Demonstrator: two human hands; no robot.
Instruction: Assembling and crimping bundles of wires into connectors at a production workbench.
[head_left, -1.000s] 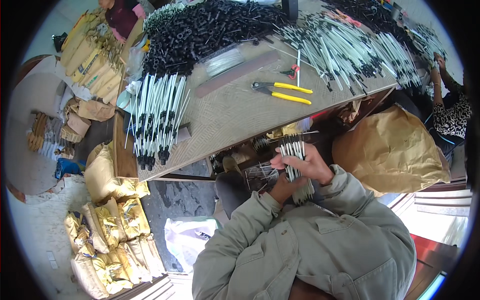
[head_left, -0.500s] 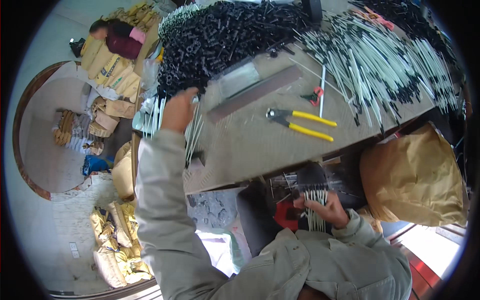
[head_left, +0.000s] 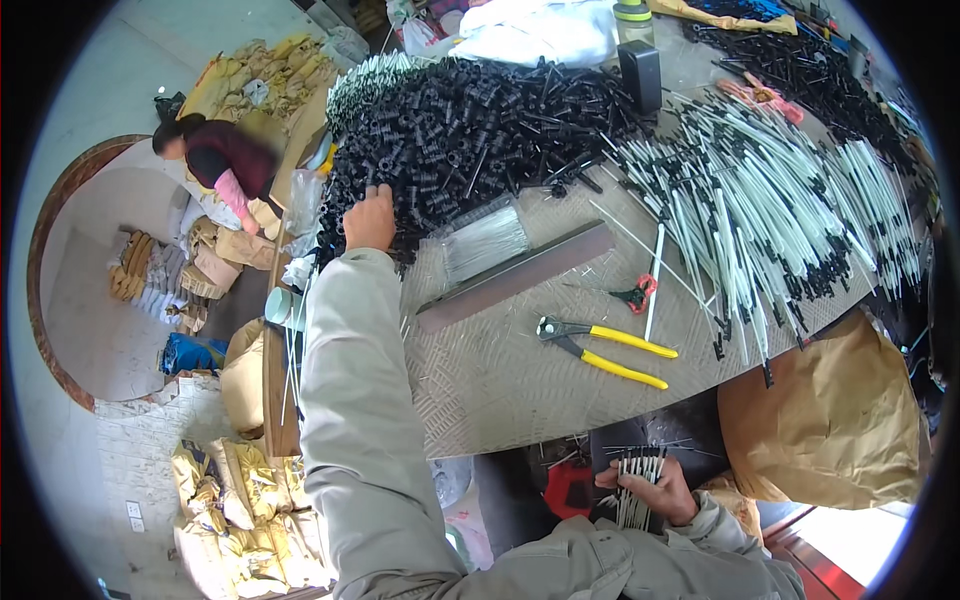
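My left hand (head_left: pixel 370 220) reaches to the near left edge of a heap of small black plastic fittings (head_left: pixel 460 130). Its fingers are curled, and their tips sink among the fittings, so what they pinch is hidden. Low in front of my body, my right hand (head_left: pixel 668 492) is closed around a bundle of thin white rods (head_left: pixel 638 485), their upper ends level with its fingers. On the table lie pliers with yellow handles (head_left: pixel 628 370) and red-handled scissors (head_left: pixel 640 293). A large pile of white rods with black ends (head_left: pixel 760 190) spreads at the right.
A long dark bar (head_left: pixel 520 275) lies beside a clear packet of thin pieces (head_left: pixel 485 240) on the table (head_left: pixel 480 390). A brown paper sack (head_left: pixel 820 420) stands at the right below the table edge. Another person (head_left: pixel 230 165) bends over sacks at the far left.
The view has tilted up, showing more of the table's far side. My left hand has moved farther into the black heap. My right hand keeps its bundle. The other person's arm now reaches down.
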